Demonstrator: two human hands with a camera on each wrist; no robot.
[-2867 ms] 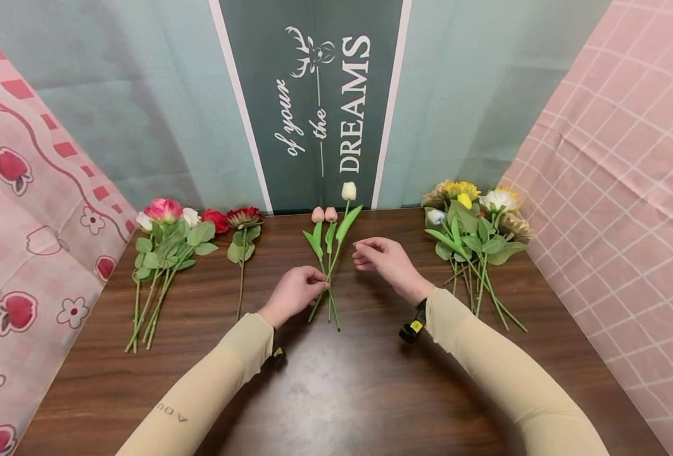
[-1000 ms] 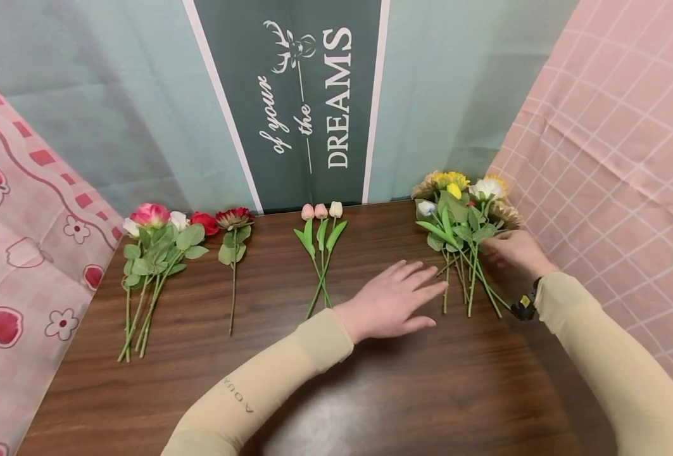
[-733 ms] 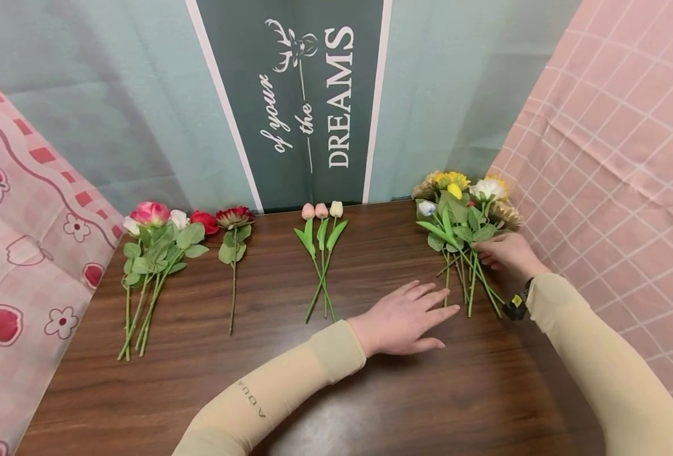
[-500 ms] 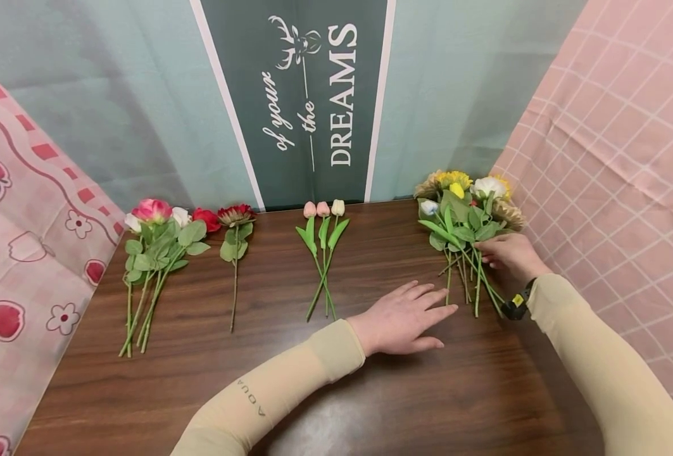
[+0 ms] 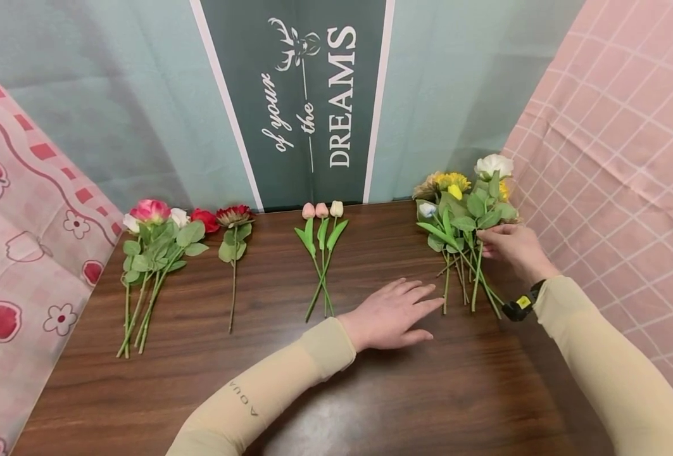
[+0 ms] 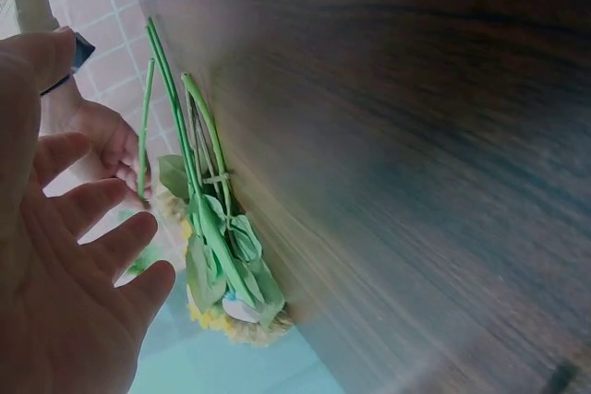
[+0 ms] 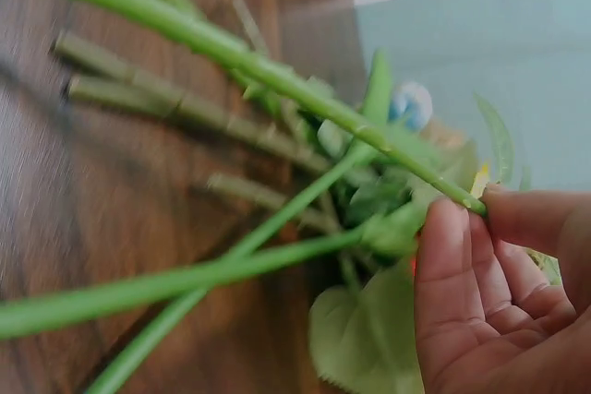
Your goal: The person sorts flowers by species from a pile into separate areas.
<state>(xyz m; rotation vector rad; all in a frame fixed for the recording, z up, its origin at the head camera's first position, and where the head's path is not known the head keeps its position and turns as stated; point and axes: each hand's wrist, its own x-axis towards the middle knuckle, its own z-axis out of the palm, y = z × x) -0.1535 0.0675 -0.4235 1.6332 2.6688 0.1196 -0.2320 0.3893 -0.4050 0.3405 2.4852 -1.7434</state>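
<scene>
The right hand [image 5: 515,249] pinches the stem [image 7: 277,79] of the white flower [image 5: 494,166] just below its leaves, likely to separate it from the crossed pile [image 5: 456,208] on the table's [image 5: 102,392] right. The left hand [image 5: 394,315], fingers spread, holds nothing nearby.

Head view looks down, sharing stems [image 7: 305,94] with close right-wrist view.

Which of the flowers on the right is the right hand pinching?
The white many-petalled flower on a green stem, pinched by the right hand; among those, it shows highest.
</scene>
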